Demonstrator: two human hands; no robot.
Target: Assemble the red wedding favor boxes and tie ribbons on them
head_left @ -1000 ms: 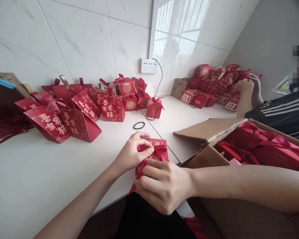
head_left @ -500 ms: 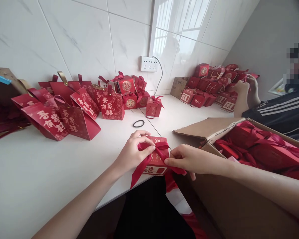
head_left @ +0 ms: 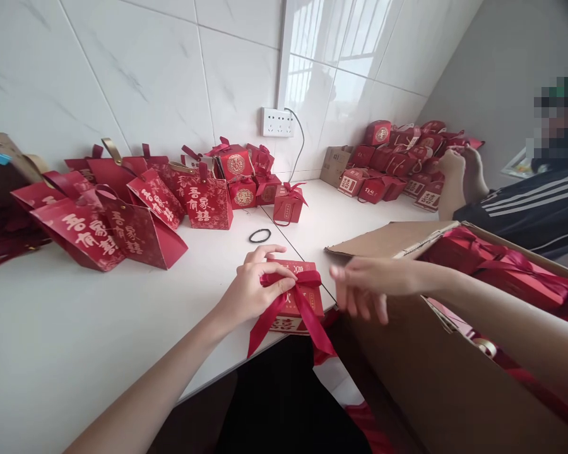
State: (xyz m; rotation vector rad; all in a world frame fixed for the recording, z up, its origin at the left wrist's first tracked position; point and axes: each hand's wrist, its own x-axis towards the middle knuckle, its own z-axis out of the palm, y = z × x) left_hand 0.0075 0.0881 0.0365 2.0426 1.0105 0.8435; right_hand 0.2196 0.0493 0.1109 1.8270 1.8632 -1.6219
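The left hand (head_left: 250,291) pinches the knot of a red ribbon (head_left: 305,310) between thumb and fingertips on top of a small red box (head_left: 307,270) at the near edge of the white table (head_left: 76,328). The right hand (head_left: 362,287) hangs just right of the box, fingers loosely spread, holding nothing.

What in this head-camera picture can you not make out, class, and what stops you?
All in the head view:
Small red box: top print, covered by ribbon and left hand.
Right hand: fingertips, motion-blurred.
Cardboard carton: contents, cut off by the right edge and hidden by the forearm.
Co-worker's hand: what it holds, too small.
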